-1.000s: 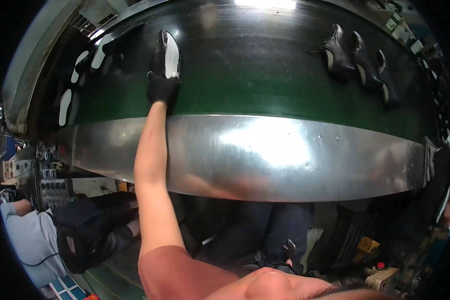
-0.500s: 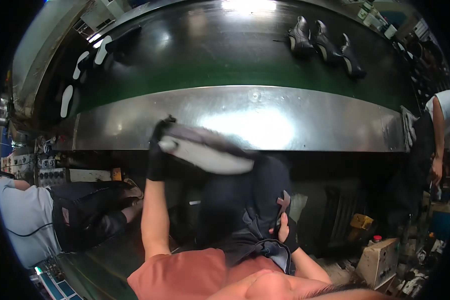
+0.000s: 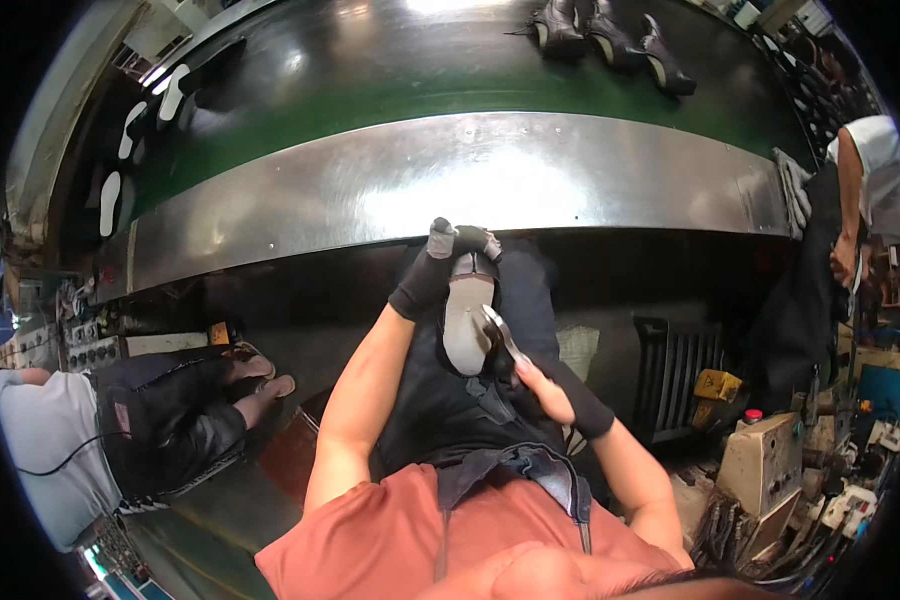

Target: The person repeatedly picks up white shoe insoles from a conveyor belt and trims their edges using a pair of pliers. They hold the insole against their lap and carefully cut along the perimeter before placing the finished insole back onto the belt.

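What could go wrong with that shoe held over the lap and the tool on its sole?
The left hand pinches only the tip of the shoe, so it may twist. The metal tool in the right hand could slip toward the lap or the left fingers.

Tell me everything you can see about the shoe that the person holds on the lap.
The shoe is dark, with a pale grey sole turned up toward the camera. It lies lengthwise, its far end under the steel edge of the conveyor. The left hand, in a dark glove, grips that far end. The right hand holds a shiny metal tool against the sole near its near end. Its upper is mostly hidden.
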Demonstrator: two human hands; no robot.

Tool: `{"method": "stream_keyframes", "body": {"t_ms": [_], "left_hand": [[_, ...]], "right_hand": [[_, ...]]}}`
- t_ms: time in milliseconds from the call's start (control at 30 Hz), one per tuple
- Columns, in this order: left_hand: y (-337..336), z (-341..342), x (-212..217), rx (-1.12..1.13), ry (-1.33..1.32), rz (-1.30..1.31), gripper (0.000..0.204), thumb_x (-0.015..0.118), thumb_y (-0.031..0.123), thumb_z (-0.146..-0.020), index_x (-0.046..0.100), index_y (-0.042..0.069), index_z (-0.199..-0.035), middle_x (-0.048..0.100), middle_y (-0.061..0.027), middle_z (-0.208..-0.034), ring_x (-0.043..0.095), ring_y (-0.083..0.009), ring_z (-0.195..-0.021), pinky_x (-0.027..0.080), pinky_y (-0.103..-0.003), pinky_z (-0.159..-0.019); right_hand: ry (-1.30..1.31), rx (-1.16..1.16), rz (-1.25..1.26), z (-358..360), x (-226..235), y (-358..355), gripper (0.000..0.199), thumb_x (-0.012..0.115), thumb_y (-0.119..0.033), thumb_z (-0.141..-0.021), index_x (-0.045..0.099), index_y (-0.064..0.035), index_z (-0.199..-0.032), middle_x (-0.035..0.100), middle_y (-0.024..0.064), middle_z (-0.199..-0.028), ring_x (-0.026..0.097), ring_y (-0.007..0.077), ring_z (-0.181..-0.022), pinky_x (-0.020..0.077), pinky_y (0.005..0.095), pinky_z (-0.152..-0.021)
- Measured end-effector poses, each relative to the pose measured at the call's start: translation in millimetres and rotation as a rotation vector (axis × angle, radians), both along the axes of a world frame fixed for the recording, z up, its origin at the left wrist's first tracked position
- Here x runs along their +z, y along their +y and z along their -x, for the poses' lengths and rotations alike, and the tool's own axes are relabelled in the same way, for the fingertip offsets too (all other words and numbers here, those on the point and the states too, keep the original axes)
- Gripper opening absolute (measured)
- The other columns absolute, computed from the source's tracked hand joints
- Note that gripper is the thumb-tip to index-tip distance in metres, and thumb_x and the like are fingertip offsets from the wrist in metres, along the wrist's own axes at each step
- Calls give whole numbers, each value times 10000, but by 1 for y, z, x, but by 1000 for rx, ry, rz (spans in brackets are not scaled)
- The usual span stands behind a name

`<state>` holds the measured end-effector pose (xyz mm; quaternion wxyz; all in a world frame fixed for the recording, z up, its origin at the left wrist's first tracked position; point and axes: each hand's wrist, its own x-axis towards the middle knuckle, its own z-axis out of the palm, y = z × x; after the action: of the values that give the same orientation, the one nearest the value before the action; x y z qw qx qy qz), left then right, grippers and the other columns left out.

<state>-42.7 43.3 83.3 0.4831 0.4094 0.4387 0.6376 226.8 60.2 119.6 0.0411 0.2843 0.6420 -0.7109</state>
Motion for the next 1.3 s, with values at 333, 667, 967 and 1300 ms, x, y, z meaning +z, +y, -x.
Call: {"method": "stream_keyframes", "body": {"t_ms": [333, 667, 967, 1300], "left_hand": [[-18, -8, 3, 107, 137, -142, 841, 146, 633, -968, 676, -4, -830, 671, -119, -906, 608, -247, -957, 412, -373, -977], [-101, -53, 30, 47, -152, -3, 892, 271, 734, -893, 420, -20, -1346, 486, -186, -1349, 474, -262, -1234, 334, -388, -1066], [-140, -90, 61, 107, -222, 154, 776, 507, 543, -911, 300, -1, -1424, 418, -196, -1387, 439, -285, -1279, 331, -395, -1073], [-129, -55, -66, 10, -835, 220, 722, 434, 630, -919, 432, 63, -1365, 462, -110, -1378, 450, -226, -1257, 380, -353, -1057]], "right_hand": [[-33, -50, -85, 52, -14, -17, 456, 380, -386, -1016, 574, 3, -880, 615, 117, -717, 585, 258, -659, 469, 367, -667], [198, 162, -400, 25, -21, -64, 213, 534, -222, -910, 611, -28, -950, 625, 162, -850, 606, 337, -762, 472, 412, -698], [46, 325, -438, -42, -54, -81, 252, 588, -248, -875, 611, -49, -1028, 619, 156, -941, 608, 359, -811, 485, 431, -725], [314, 367, -780, 14, -13, -34, 250, 624, -260, -859, 623, -71, -1023, 619, 171, -910, 618, 356, -809, 494, 434, -702]]}}
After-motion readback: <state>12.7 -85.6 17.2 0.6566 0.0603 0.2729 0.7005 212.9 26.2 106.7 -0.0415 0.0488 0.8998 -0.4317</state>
